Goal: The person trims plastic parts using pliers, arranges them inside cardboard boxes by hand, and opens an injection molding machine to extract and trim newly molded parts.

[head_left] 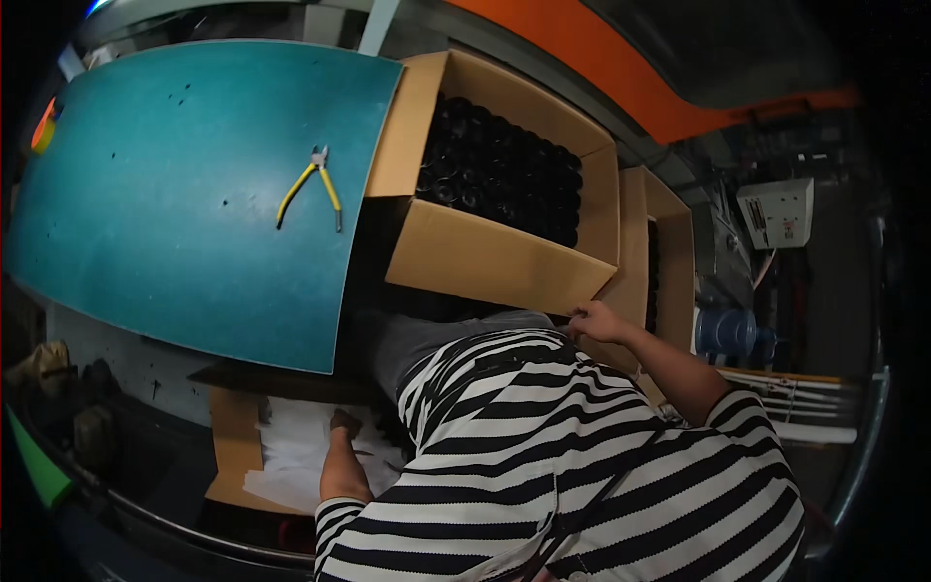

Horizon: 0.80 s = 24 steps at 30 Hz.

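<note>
My left hand (346, 424) reaches down into a low cardboard box (236, 432), over a pile of thin white sheets (301, 441). Its fingers are in shadow, and I cannot make out whether they grip a sheet. At my waist, my right hand (596, 322) is closed with its fingers curled, beside the lower right corner of a large open carton (499, 254). Whatever those fingers may hold is hidden. Rows of black round parts (499, 165) fill much of that carton.
A teal-topped table (175, 213) stands at the left, with yellow-handled cutting pliers (315, 179) lying on it. Another open carton (669, 209) is right of the large one. Farther right are a blue water bottle (725, 332) and a pale control box (779, 213).
</note>
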Available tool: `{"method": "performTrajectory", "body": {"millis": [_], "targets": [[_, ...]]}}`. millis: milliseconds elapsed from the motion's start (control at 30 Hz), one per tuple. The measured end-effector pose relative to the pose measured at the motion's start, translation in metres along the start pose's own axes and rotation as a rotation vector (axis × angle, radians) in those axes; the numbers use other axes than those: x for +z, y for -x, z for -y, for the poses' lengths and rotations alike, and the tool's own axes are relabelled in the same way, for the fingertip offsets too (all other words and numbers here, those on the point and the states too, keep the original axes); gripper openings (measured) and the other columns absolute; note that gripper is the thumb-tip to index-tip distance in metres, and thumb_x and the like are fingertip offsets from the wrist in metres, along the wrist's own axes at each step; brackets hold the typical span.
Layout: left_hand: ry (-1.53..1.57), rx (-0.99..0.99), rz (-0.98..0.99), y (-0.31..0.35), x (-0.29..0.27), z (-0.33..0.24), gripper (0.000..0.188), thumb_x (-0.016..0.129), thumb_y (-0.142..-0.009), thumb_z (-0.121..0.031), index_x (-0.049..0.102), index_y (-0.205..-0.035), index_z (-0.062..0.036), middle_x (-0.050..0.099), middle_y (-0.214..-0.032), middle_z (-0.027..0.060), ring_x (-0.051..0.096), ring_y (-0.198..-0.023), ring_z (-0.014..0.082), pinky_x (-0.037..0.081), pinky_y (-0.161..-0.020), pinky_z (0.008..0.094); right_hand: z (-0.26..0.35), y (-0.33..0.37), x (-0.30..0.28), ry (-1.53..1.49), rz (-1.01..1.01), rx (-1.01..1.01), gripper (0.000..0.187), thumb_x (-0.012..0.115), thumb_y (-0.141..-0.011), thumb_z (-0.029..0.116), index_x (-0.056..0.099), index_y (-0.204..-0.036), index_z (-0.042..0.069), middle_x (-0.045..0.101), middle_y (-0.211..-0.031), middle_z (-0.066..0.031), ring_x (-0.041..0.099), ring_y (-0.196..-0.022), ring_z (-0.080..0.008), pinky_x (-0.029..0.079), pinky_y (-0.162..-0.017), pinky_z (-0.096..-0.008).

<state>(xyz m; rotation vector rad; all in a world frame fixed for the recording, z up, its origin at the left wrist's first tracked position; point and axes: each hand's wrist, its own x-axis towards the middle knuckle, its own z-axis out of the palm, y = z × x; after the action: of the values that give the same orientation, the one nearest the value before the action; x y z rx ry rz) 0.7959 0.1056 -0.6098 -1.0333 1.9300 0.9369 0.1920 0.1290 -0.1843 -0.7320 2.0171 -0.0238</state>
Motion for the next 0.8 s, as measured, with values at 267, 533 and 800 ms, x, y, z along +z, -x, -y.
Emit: {"method": "performTrajectory", "body": {"millis": [267, 533, 800], "targets": [[0.104, 0.227, -0.058, 0.086, -0.147, 0.003, 0.017, 0.064, -0.081, -0.017, 0.071, -0.086, -0.0027, 0.070, -0.089, 0.0197, 0.069, -0.082, 0.0246, 0.055, -0.074, 0.0380, -0.060, 0.018, 0.017, -0.401, -0.303, -0.014, 0.033, 0.064, -0.084, 0.012, 0.063, -0.113, -0.005, 0.070, -0.089, -0.0102, 0.066, -0.079, -0.0159, 0.053, -0.071, -0.0290], [0.364, 0.378, -0.268, 0.092, -0.340, -0.147, 0.017, 0.062, -0.089, -0.018, 0.068, -0.095, -0.0039, 0.065, -0.076, 0.0146, 0.063, -0.068, 0.0230, 0.050, -0.066, 0.0378, -0.073, 0.024, 0.008, -0.643, -0.533, -0.150, 0.028, 0.063, -0.088, 0.015, 0.064, -0.112, 0.000, 0.070, -0.097, -0.0135, 0.067, -0.088, -0.0233, 0.052, -0.079, -0.0318], [0.137, 0.573, -0.420, 0.103, -0.523, -0.471, 0.023, 0.061, -0.092, -0.012, 0.063, -0.111, 0.0005, 0.066, -0.089, 0.0080, 0.060, -0.078, 0.0148, 0.050, -0.073, 0.0288, -0.104, 0.065, -0.041, -0.608, -0.780, -0.367, 0.019, 0.057, -0.087, 0.004, 0.063, -0.104, 0.000, 0.063, -0.097, -0.0140, 0.063, -0.084, -0.0295, 0.051, -0.075, -0.0366]]}}
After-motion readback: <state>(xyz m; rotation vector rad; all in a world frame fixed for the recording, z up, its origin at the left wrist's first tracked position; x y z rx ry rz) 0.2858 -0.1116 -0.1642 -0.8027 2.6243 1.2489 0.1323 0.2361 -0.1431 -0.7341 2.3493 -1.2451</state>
